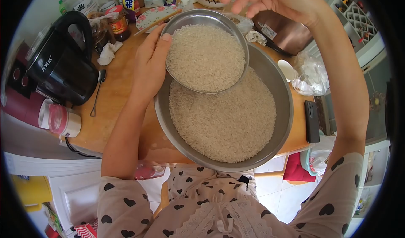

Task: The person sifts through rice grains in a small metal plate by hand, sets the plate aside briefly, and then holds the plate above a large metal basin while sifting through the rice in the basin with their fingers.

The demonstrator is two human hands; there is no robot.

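A small metal bowl (pixel 206 57) full of rice is held by my left hand (pixel 155 57), with the thumb over its left rim. It hangs above the back of a large metal basin (pixel 282 107), hiding part of it. White rice (pixel 223 122) covers much of the basin's bottom. My right hand (pixel 270 2) is raised at the top, beyond the small bowl and touching nothing visible, its fingers apart and pointing left.
On the wooden table (pixel 122 107), a black kettle (pixel 63 61), jars (pixel 119 24) and a floral tray (pixel 156 18) stand left and behind. A paper cup (pixel 287 70), plastic bag (pixel 311 73) and phone (pixel 311 122) are right of the basin.
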